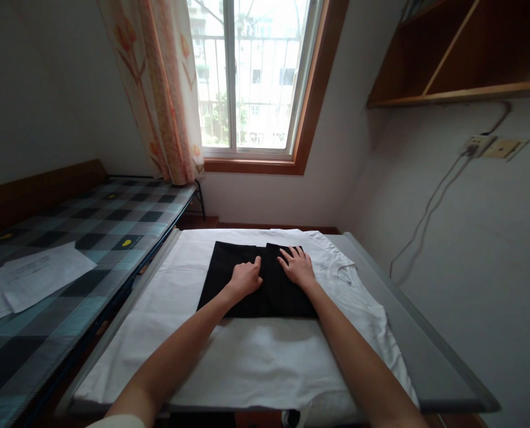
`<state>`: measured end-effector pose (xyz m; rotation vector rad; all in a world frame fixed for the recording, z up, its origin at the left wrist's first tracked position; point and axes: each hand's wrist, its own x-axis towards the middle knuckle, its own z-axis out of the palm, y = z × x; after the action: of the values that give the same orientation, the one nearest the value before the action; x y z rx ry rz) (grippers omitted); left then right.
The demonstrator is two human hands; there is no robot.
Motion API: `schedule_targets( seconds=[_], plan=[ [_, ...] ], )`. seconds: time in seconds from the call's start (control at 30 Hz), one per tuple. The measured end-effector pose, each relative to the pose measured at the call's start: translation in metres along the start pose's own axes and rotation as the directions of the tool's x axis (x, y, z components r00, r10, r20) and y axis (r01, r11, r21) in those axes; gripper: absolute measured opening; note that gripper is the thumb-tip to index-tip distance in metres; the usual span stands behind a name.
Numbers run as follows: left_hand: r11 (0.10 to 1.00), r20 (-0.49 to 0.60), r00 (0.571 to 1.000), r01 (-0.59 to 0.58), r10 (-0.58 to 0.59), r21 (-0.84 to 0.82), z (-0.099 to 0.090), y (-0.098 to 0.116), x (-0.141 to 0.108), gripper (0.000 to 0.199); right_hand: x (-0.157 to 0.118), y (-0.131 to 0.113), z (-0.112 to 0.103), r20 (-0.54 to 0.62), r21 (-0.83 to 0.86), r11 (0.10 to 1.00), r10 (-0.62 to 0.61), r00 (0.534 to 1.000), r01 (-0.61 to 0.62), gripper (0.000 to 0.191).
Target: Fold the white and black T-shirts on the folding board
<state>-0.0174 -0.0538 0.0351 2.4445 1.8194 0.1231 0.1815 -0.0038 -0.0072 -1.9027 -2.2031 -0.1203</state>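
A flat black panel (233, 285), which looks like folded cloth, lies on a white T-shirt (171, 333) spread over a grey table. A raised, overlapping fold runs down the panel near its middle. My left hand (246, 277) rests on the panel just left of that fold, its index finger and thumb apart and the other fingers curled, with nothing visibly gripped. On the panel's right part my right hand (297, 266) lies flat, fingers spread. The shirt's neckline (347, 270) is to the right of the panel.
The grey tabletop (429, 356) shows along the right. At left stands a bed with a checked mattress (126, 208) and papers (46, 276) on it. A curtained window (256, 89) is ahead. A cord (425, 220) hangs from a wall socket (481, 144) below a wooden shelf (461, 92).
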Motion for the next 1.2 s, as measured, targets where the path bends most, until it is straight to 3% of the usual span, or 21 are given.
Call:
schedule_targets(
  seconds=[0.23,0.43,0.63,0.73,0.87,0.97,1.07,1.2],
  plan=[
    [0.997,-0.057,0.998,-0.025,0.021,-0.067,-0.004,0.007,-0.001,0.036,-0.001,0.000,0.001,-0.005,0.001,1.000,0.002,1.000,-0.002,0.049],
    [0.996,-0.034,0.999,0.022,-0.025,-0.092,0.003,0.012,-0.001,0.033,-0.003,-0.002,0.000,-0.019,-0.016,1.000,-0.004,1.000,0.004,0.048],
    [0.988,-0.053,0.998,0.033,-0.042,-0.150,0.008,0.008,0.002,0.029,-0.006,-0.012,-0.009,-0.042,0.021,0.984,-0.178,0.983,0.179,0.051],
    [0.980,-0.066,0.998,-0.002,-0.011,-0.201,0.009,0.002,0.005,0.030,-0.007,-0.019,-0.008,0.020,0.019,0.967,-0.255,0.967,0.255,0.050],
    [0.945,-0.083,0.995,-0.079,0.055,-0.318,0.003,-0.017,0.015,0.025,-0.008,-0.023,-0.002,0.087,-0.010,0.969,-0.247,0.965,0.249,0.049],
    [0.925,-0.185,0.979,-0.147,0.085,-0.350,0.000,-0.033,0.021,0.029,-0.007,-0.024,-0.001,0.078,-0.015,0.970,-0.242,0.967,0.244,0.049],
    [0.947,-0.266,0.956,-0.192,0.122,-0.256,0.011,-0.039,0.024,0.038,-0.008,-0.023,-0.002,0.072,-0.019,0.970,-0.241,0.968,0.243,0.049],
    [0.974,-0.204,0.964,-0.196,0.169,-0.116,0.038,-0.033,0.023,0.049,-0.009,-0.024,-0.001,0.054,-0.015,0.970,-0.241,0.969,0.243,0.049]
  ],
)
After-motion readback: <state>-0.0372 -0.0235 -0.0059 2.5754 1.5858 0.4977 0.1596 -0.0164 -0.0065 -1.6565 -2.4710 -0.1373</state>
